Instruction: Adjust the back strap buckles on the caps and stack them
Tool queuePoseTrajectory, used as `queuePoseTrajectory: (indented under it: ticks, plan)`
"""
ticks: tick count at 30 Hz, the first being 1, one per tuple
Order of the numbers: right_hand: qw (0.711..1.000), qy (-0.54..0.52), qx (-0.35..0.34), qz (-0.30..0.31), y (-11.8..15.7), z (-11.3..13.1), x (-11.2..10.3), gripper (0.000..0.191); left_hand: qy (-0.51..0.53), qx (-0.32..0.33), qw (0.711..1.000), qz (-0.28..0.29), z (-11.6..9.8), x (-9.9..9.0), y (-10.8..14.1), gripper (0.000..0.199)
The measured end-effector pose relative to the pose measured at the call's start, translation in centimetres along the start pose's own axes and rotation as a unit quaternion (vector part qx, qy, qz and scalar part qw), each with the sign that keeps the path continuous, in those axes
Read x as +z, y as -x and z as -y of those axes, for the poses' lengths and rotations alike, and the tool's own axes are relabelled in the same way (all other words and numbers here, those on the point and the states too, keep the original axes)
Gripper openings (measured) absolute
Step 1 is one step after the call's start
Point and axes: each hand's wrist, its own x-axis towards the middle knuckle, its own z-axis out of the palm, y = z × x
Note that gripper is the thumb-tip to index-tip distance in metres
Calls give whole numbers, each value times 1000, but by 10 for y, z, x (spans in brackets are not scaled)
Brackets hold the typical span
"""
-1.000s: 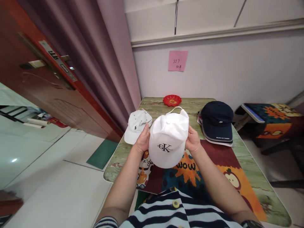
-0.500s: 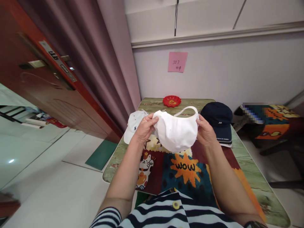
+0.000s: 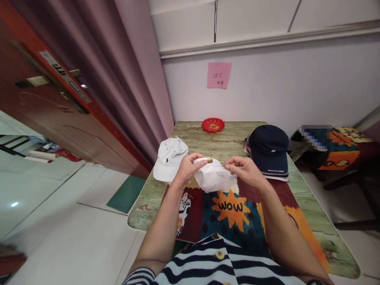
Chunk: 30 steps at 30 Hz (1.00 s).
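A white cap (image 3: 214, 178) hangs between my hands over the patterned cloth, its shape partly collapsed. My left hand (image 3: 190, 168) pinches its left edge, where a small brass-coloured buckle (image 3: 209, 160) shows near the thumb. At the right edge, thumb and fingers of my right hand (image 3: 243, 170) close on the fabric. Another white cap with a small dark logo (image 3: 170, 158) rests on the table to the left. On the right sits a navy cap (image 3: 269, 148) on top of other caps, whose lower brims peek out.
The cloth (image 3: 234, 229) with a "WOW" print covers the near part of the green wood-patterned table (image 3: 320, 221). A red scalloped dish (image 3: 213, 125) stands near the wall. A pink note (image 3: 219, 75) is stuck above it. To the left is a reddish-brown door (image 3: 83, 130).
The white cap has been turned and lowered slightly, and its strap loop no longer stands up. My hands have come closer together, and the buckle now shows at my left thumb.
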Motion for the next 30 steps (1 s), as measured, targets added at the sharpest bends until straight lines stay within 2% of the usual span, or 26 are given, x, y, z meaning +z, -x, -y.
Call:
queuePoseTrajectory:
  ticks: [6, 11, 17, 22, 25, 27, 30]
  plan:
    - [995, -87, 8, -37, 0, 15, 0, 40, 4, 29, 999, -26, -6, -4, 3, 30]
    - [994, -76, 14, -79, -6, 22, 6, 35, 46, 22, 999, -14, -15, 5, 6, 30]
    - [993, -77, 23, -85, -18, 13, 32, 31, 104, 12, 994, -7, -12, 19, 4, 35]
    - [994, -55, 21, -92, -25, 5, 46, 35, 81, 25, 996, -12, -3, 24, 4, 32]
    - [991, -43, 24, -122, -28, 3, 49, 36, 26, 55, 998, -1, -2, 24, 5, 33]
    - [989, -42, 31, -141, -29, 2, 50, 36, -68, 106, 992, -15, -2, 23, 5, 30]
    - [986, -55, 32, -156, -29, 1, 52, 37, -241, 200, 948, -64, -6, 24, 6, 19]
